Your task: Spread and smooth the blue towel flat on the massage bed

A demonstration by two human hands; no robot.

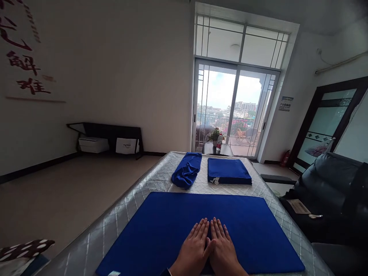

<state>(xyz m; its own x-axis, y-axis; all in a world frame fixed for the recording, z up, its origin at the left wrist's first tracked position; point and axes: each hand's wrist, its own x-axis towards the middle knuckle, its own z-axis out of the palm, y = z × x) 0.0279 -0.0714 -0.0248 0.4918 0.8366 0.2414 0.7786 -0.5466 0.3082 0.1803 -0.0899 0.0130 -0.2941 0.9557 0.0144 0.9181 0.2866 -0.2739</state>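
Observation:
A flat blue cloth (161,230) lies spread out on the quilted mattress (149,184), a white tag showing at its near left corner. On its near middle rest my left hand (196,241) and my right hand (222,243), side by side, palms down. Their fingers are stretched out and point away from me; the thumbs meet or overlap between them. Neither hand holds anything. Beyond the cloth sits a neat stack of folded blue cloths (229,170) with white tags. To its left is a crumpled blue cloth (187,172).
A black leather sofa (330,188) stands close on the right, with a card (299,206) on it. A small table holding a bottle (219,142) and a plant (215,135) is behind the mattress. Against the left wall stands a low black rack (115,132) with boxes.

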